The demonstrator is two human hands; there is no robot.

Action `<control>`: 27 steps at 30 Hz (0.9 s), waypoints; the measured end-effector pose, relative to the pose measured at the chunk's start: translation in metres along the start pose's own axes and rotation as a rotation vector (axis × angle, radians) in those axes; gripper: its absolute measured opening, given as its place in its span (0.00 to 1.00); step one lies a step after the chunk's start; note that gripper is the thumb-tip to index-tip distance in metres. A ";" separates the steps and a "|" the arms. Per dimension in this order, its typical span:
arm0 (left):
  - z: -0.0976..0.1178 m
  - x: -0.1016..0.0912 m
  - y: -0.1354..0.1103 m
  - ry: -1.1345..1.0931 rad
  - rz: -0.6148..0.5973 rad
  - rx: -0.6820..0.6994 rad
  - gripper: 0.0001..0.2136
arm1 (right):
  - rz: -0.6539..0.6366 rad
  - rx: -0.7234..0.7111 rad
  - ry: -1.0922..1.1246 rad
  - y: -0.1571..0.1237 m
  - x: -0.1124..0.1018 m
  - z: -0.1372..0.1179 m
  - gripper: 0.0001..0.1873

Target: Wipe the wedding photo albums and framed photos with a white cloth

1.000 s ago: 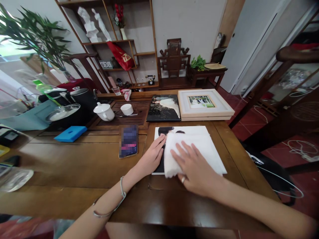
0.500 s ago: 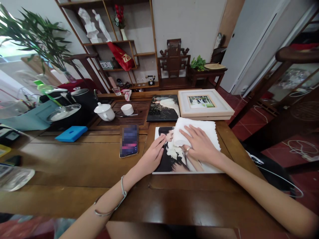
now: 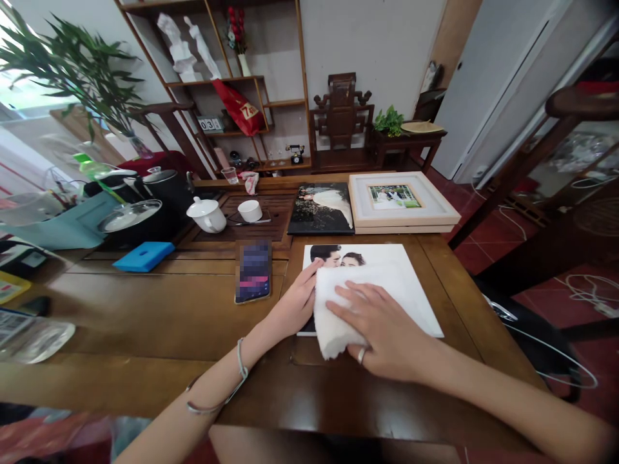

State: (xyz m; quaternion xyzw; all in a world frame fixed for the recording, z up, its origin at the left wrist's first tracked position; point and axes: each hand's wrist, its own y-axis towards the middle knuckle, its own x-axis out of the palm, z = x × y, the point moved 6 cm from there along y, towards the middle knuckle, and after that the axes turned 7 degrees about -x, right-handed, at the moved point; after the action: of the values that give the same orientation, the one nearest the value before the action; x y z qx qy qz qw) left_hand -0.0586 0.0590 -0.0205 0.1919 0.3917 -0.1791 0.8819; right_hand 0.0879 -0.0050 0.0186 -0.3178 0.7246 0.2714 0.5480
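A wedding photo panel lies flat on the wooden table, showing a couple against white. My left hand rests with straight fingers on its left edge. Under my right hand is a folded white towel, gripped between thumb and fingers and pressed on the panel. The towel covers the panel's lower middle and hangs slightly past its front edge. Behind the panel are a dark photo panel and a pale wooden frame with a small picture, stacked on a similar piece.
A phone lies left of the panel. Farther left are a blue box, a white lidded teacup, a small white cup on a tea tray, and a black pot. A dark wooden chair stands at the right.
My right hand has drawn the towel from the panel's upper right down and left toward the near edge, uncovering the second face. My left hand stays on the left edge.
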 end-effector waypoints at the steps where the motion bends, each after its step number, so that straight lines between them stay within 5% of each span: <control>1: 0.000 0.000 0.000 0.003 0.004 0.003 0.21 | 0.013 0.021 -0.003 0.004 -0.002 0.013 0.35; 6: -0.001 0.001 0.001 0.033 0.010 -0.012 0.22 | 0.081 0.259 -0.154 0.016 -0.014 0.084 0.34; 9: -0.002 0.002 0.000 0.029 0.013 -0.021 0.22 | 0.043 0.355 -0.238 0.005 -0.016 0.089 0.34; 13: -0.002 0.002 -0.002 0.015 0.034 -0.011 0.22 | -0.048 0.320 -0.293 -0.026 -0.008 0.044 0.34; 17: -0.001 0.002 -0.001 0.023 0.024 -0.017 0.22 | -0.068 0.116 -0.344 -0.050 0.008 -0.014 0.37; 27: -0.002 0.001 -0.001 -0.015 -0.017 0.020 0.26 | 0.154 -0.038 -0.505 -0.014 0.030 -0.071 0.37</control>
State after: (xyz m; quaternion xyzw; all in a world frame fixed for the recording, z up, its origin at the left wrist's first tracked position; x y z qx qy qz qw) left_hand -0.0596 0.0584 -0.0229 0.1961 0.3849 -0.1922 0.8812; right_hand 0.0482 -0.0717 0.0065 -0.1943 0.5816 0.3966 0.6832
